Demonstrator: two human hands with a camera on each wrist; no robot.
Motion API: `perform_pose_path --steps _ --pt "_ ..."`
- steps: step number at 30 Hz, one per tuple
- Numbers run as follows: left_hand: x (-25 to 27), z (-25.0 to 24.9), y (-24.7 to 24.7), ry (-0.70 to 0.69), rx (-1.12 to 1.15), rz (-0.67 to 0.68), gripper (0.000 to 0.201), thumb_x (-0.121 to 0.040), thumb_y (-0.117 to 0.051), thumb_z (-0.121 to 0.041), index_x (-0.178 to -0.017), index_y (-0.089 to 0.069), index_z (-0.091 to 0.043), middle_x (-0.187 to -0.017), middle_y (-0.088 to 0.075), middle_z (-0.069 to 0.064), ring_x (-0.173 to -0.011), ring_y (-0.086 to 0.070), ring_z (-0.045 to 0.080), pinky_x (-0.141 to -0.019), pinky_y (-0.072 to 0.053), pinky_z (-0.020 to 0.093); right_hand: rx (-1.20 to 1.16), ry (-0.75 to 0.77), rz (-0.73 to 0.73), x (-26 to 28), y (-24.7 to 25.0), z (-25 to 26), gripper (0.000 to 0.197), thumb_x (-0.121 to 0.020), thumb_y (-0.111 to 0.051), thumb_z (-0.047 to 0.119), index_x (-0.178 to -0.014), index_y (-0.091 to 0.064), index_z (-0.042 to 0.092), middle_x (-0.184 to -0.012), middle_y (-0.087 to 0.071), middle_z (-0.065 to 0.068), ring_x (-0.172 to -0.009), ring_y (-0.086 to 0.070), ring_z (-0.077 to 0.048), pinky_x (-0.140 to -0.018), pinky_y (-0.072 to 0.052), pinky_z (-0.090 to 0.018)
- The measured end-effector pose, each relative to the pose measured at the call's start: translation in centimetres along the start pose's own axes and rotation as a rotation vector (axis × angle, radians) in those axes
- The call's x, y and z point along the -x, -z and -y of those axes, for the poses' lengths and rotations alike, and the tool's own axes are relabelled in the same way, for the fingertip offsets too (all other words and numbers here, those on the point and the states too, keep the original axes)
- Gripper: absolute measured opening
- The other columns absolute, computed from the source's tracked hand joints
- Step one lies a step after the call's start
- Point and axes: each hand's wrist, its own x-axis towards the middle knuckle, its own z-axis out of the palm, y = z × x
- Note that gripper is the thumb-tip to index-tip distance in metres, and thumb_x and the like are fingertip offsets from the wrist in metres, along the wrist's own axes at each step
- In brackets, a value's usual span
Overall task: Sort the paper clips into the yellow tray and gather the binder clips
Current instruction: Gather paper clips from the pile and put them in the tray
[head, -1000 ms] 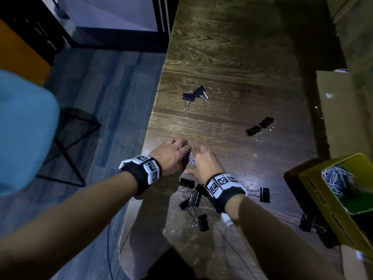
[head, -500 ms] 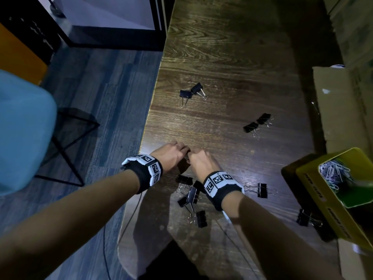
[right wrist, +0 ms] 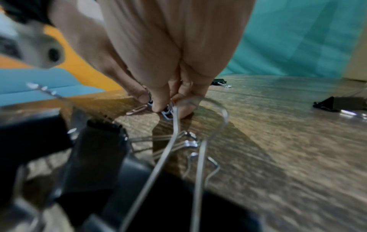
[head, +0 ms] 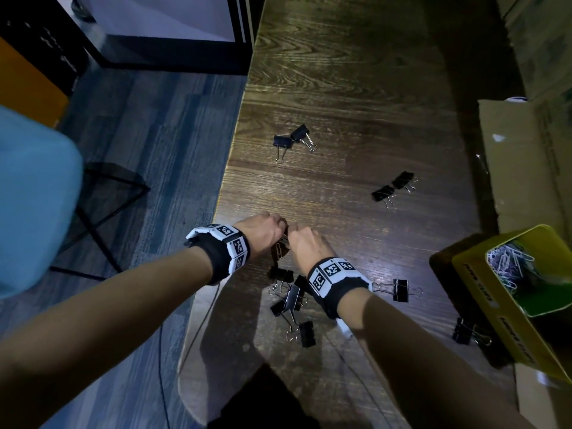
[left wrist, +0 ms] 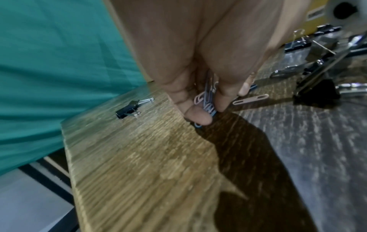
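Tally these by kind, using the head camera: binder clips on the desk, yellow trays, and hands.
Binder clips: 11 (5 of them heaped by the wrists)
Yellow tray: 1
Hands: 2, left hand and right hand, both pinching paper clips
Total: 14

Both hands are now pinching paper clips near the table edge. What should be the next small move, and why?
Probably pick up the loose pink paper clip too. The left hand already pinches a small bunch of paper clips and the right hand pinches more, but this one lies flat on the table beside the fingers. The yellow tray stands far to the right, so one trip seems better.
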Motion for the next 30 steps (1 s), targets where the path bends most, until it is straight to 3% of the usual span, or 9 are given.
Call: perform_pose_path --steps 6,10,12,16,18,21,25,27,30 --pt "0.0 0.9 -0.1 0.071 0.22 0.042 0.021 -0.093 -0.043 -0.008 -0.11 -0.052 0.001 -0.109 -0.056 0.017 -0.089 -0.056 0.029 -0.072 -0.045 0.032 0.038 0.02 -0.001 -0.5 -1.2 -0.3 0.042 -0.086 -0.055 -0.01 -0.127 -0.045 -0.004 -0.116 -0.057 -0.021 -0.103 -0.061 -0.032 -0.086 -0.052 -0.035" --pt "-0.2 2.7 -0.5 0.125 0.478 -0.032 0.012 -0.09 -0.053 -0.016 -0.095 -0.061 -0.009 -0.098 -0.065 0.011 -0.085 -0.059 0.026 -0.073 -0.048 0.032 0.002 0.003 -0.008 -0.7 -1.4 -0.6 0.038 -0.086 -0.055 -0.01 -0.122 -0.048 -0.003 -0.109 -0.06 -0.019 -0.097 -0.062 -0.031 -0.082 -0.054 -0.034" --pt "0.2 3.3 -0.9 0.196 0.626 -0.05 0.01 -0.089 -0.058 -0.017 -0.095 -0.062 -0.009 -0.091 -0.066 0.01 -0.074 -0.058 0.02 -0.067 -0.045 0.027 -0.019 0.002 -0.03 -0.6 -1.5 -0.7 0.037 -0.084 -0.052 -0.014 -0.119 -0.051 -0.003 -0.107 -0.059 -0.019 -0.095 -0.063 -0.031 -0.081 -0.055 -0.037" --pt "1.5 3.6 -1.9 0.384 1.454 -0.173 0.013 -0.086 -0.061 -0.004 -0.076 -0.056 -0.01 -0.068 -0.059 0.01 -0.058 -0.054 0.017 -0.056 -0.046 0.026 -0.004 0.01 -0.092 -0.8 -2.0 -0.6 0.037 -0.084 -0.05 -0.014 -0.119 -0.052 -0.003 -0.111 -0.057 -0.02 -0.096 -0.061 -0.033 -0.08 -0.053 -0.037" --pt "2.3 3.5 -2.5 0.462 1.878 -0.208 0.017 -0.086 -0.059 0.0 -0.074 -0.054 -0.012 -0.066 -0.056 0.005 -0.059 -0.052 0.013 -0.055 -0.045 0.024 -0.004 0.023 -0.093 -0.6 -2.2 -0.6 0.036 -0.086 -0.05 -0.014 -0.121 -0.049 -0.003 -0.109 -0.059 -0.019 -0.095 -0.063 -0.033 -0.079 -0.054 -0.037" --pt "3.3 3.0 -3.0 0.487 2.263 -0.168 0.011 -0.087 -0.056 -0.006 -0.078 -0.056 -0.012 -0.07 -0.06 0.002 -0.063 -0.055 0.012 -0.055 -0.048 0.024 -0.095 -0.007 -0.067 -0.5 -2.2 -1.4 0.04 -0.088 -0.054 -0.008 -0.126 -0.045 0.001 -0.102 -0.062 -0.015 -0.086 -0.065 -0.029 -0.07 -0.055 -0.034" --pt "3.3 1.6 -3.6 0.456 2.533 -0.228 0.01 -0.083 -0.045 -0.005 -0.076 -0.047 -0.011 -0.066 -0.053 0.003 -0.055 -0.05 0.013 -0.05 -0.046 0.021 -0.534 -0.199 -0.062 -0.5 -1.0 -3.3 0.027 -0.094 -0.055 0.024 -0.121 -0.053 0.019 -0.101 -0.065 -0.002 -0.085 -0.064 -0.022 -0.081 -0.054 -0.037" --pt "3.0 0.8 -3.5 0.394 2.622 -0.269 0.005 -0.073 -0.041 -0.008 -0.072 -0.042 -0.013 -0.059 -0.046 0.002 -0.049 -0.041 0.013 -0.045 -0.036 0.021 -0.852 -0.26 -0.053 -0.6 -0.6 -4.2 0.033 -0.093 -0.059 0.023 -0.124 -0.057 0.016 -0.109 -0.065 0.001 -0.087 -0.064 -0.015 -0.085 -0.052 -0.035" --pt "2.5 0.3 -3.6 0.329 2.684 -0.317 0.006 -0.064 -0.036 -0.013 -0.067 -0.041 -0.014 -0.056 -0.039 0.003 -0.051 -0.035 0.015 -0.043 -0.029 0.022 -1.383 -0.317 -0.055 -0.4 0.1 -5.2 0.02 -0.094 -0.054 0.004 -0.113 -0.061 0.002 -0.09 -0.06 -0.008 -0.069 -0.052 -0.013 -0.063 -0.047 -0.024"
